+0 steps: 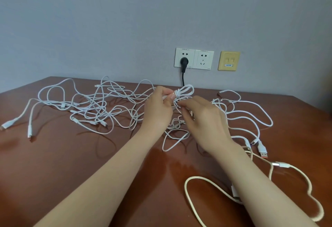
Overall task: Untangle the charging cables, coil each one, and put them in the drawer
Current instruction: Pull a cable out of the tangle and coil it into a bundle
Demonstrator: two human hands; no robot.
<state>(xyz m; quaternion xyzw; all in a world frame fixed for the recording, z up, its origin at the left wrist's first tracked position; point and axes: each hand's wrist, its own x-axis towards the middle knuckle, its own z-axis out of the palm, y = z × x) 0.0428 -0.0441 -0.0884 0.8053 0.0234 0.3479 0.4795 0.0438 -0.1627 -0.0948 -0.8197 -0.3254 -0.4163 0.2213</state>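
Nearest, at five o'clock: a cream braided cable (251, 187) lying loose in wide loops on the brown table (71, 163), passing under the right forearm, apart from the main knot, probably easy to lift clear later. Just beyond, at three o'clock: a few USB plugs (262, 152) fanned out on the wood, ends free. At centre: left hand (158, 109) pinching a plug end between thumb and forefinger, other fingers curled, raised off the table to keep the small coiled bundle (185, 91) from springing open. Right hand (199, 117) half closed, fingertips on the strands just below the bundle, seemingly winding or tucking the tail; exact hold hidden behind the knuckles. From nine to eleven o'clock: tangled white cables (93, 106) sprawled flat, not yet sorted. Farthest, at twelve o'clock: wall sockets (194, 59) with a black plug (184, 61). No drawer in sight.
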